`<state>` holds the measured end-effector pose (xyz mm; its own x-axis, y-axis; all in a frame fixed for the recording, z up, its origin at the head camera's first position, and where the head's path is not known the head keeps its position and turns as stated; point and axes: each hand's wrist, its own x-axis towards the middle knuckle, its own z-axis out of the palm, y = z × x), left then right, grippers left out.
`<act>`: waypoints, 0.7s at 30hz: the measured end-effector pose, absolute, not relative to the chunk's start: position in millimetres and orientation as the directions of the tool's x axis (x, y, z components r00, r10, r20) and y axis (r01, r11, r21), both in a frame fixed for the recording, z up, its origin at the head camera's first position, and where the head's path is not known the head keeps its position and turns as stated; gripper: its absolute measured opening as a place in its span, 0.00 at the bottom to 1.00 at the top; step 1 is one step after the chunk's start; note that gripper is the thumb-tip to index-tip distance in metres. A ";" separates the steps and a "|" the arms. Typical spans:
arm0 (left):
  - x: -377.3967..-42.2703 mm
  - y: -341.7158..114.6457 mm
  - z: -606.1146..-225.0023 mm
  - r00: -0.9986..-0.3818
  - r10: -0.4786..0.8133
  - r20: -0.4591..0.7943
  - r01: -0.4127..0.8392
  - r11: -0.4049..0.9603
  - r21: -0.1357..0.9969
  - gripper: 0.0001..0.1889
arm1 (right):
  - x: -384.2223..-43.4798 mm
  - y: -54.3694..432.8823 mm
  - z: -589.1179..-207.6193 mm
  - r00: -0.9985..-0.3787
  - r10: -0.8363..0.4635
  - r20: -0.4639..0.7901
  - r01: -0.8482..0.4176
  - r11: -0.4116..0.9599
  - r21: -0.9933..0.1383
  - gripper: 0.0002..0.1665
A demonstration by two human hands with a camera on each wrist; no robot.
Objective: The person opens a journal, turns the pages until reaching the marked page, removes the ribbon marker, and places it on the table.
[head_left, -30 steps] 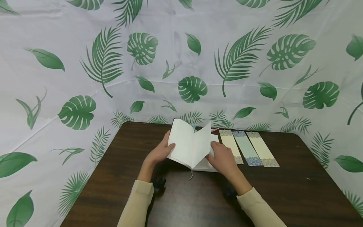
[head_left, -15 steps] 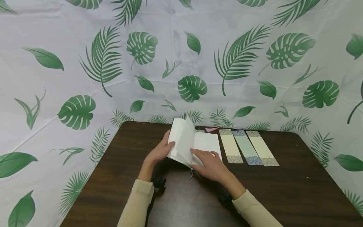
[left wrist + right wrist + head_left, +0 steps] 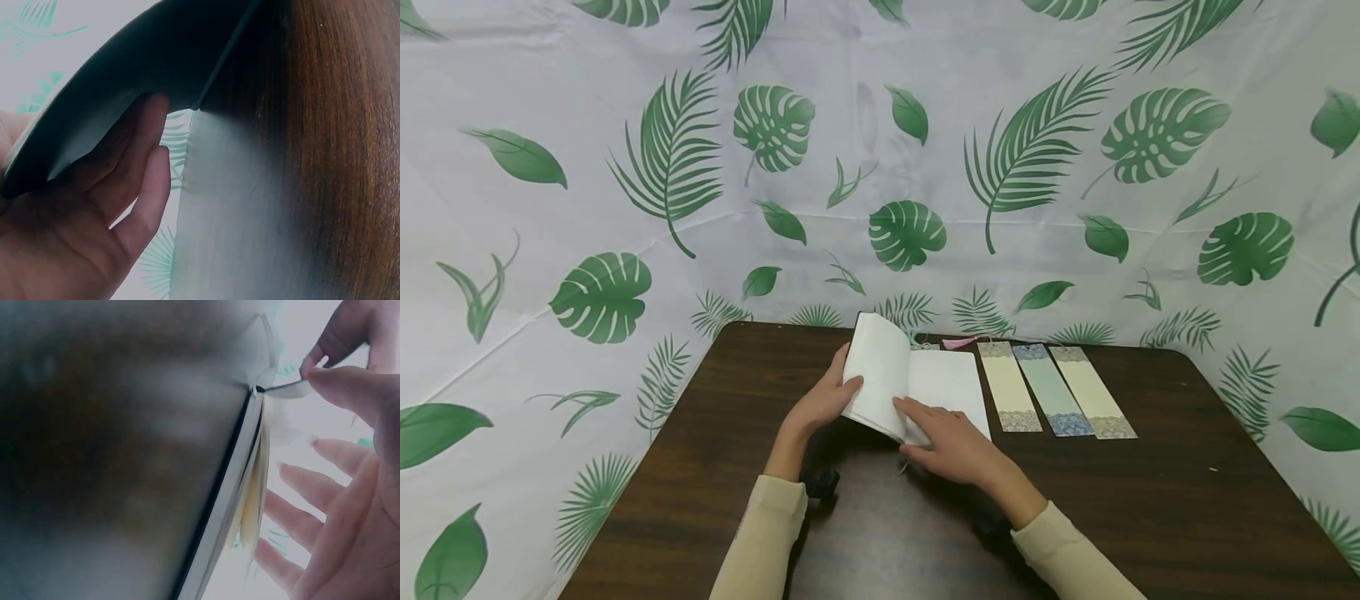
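A notebook (image 3: 876, 367) with blank white pages lies spread in the head view, its left half raised off the table. My left hand (image 3: 820, 402) grips that half, thumb on the page. In the left wrist view, the left fingers (image 3: 153, 137) go behind the dark cover (image 3: 144, 56). My right hand (image 3: 953, 443) rests over the right page (image 3: 951, 375), fingertips near the central fold. The right wrist view shows the right fingers (image 3: 306, 484) extended and spread beside the page edges (image 3: 234, 481). A thin ribbon (image 3: 903, 468) hangs at the bottom of the spine.
Right of the notebook lie three bookmarks: a cream one (image 3: 1011, 392), a green-blue one (image 3: 1054, 392) and another cream one (image 3: 1093, 393). A pink tassel (image 3: 958, 342) lies behind. A patterned strip (image 3: 927, 346) is mostly hidden by the notebook. The dark wooden table (image 3: 700, 500) meets a leaf-print cloth (image 3: 850, 167).
A lifted page has swung from right to left and now lies against the left half. My right hand has moved left, toward the fold. The left hand keeps its grip.
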<state>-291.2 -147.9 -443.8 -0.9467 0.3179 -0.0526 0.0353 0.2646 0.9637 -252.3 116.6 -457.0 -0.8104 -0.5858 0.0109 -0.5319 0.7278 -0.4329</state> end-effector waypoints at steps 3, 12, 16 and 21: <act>-291.5 -148.8 -443.7 -0.942 0.334 -0.030 0.058 0.249 0.967 0.39 | -254.3 118.6 -456.3 -0.811 -0.585 0.005 -0.526 0.726 -0.444 0.42; -293.8 -150.2 -443.3 -0.935 0.354 -0.022 0.067 0.238 0.969 0.39 | -259.3 123.2 -456.4 -0.824 -0.563 -0.065 -0.486 0.761 -0.430 0.40; -293.9 -150.1 -443.7 -0.931 0.365 -0.011 0.080 0.234 0.969 0.38 | -262.8 129.4 -458.5 -0.832 -0.551 -0.065 -0.484 0.778 -0.400 0.33; -292.6 -149.8 -443.0 -0.929 0.369 -0.013 0.079 0.234 0.969 0.39 | -267.5 141.2 -456.5 -0.829 -0.550 -0.101 -0.478 0.791 -0.382 0.29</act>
<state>-292.6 -149.8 -443.0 -0.9294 0.3688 -0.0129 0.0794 0.2340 0.9690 -267.5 141.2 -456.5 -0.8292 -0.5497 -0.1011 -0.4780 0.7912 -0.3815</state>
